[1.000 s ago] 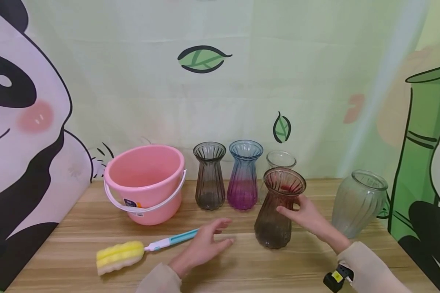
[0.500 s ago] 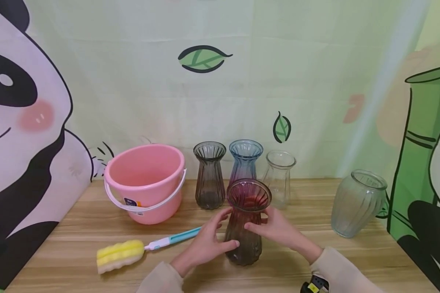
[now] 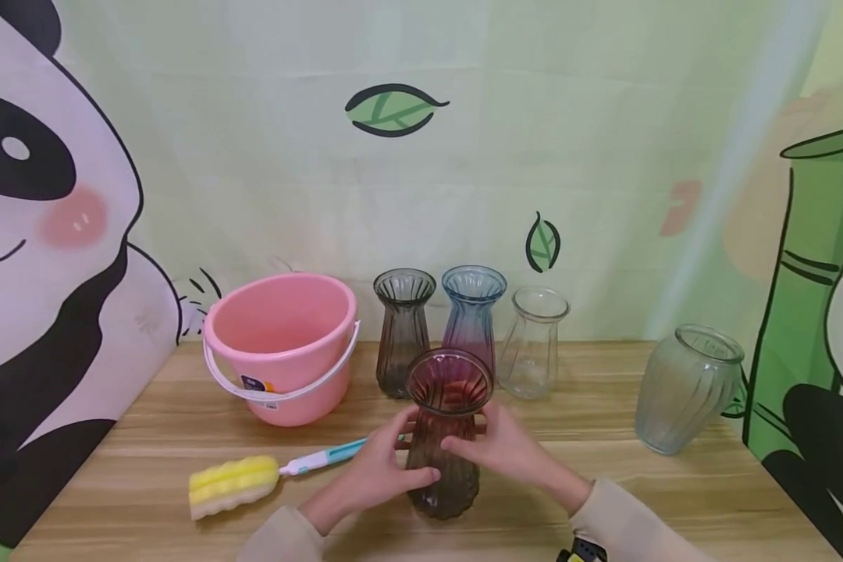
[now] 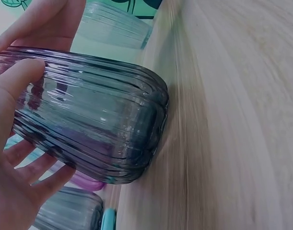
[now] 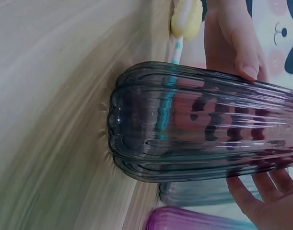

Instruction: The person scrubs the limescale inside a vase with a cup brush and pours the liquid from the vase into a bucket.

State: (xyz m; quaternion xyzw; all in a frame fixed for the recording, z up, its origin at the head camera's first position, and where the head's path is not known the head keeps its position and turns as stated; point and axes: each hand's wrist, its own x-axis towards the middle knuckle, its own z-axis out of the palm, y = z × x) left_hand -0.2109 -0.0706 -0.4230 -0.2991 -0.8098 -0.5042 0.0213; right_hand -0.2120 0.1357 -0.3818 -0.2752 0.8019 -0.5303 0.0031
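Observation:
A ribbed glass vase [image 3: 457,480], reddish-purple at its flared rim and smoky grey below, stands upright at the front middle, base right at the tabletop. My left hand [image 3: 374,472] holds it from the left, thumb on the near side and fingers round behind. From the right, my right hand [image 3: 513,446] grips it a little higher, thumb across the front. In the left wrist view, the vase body [image 4: 103,115] lies between thumb and spread fingers [image 4: 52,184]. The right wrist view shows right-hand fingers [image 5: 268,191] beneath the vase and the left thumb [image 5: 247,60] against its other side.
Behind stand a grey vase [image 3: 402,336], a blue-and-purple vase [image 3: 472,316] and a clear vase [image 3: 530,351]. A wider clear jar [image 3: 684,394] is at the right. At left are a pink bucket [image 3: 295,390] and a yellow sponge brush [image 3: 233,485], its handle reaching behind my left hand.
My right hand has brought the vase from the right to the front middle. My left hand, earlier empty beside the brush, has come round it too.

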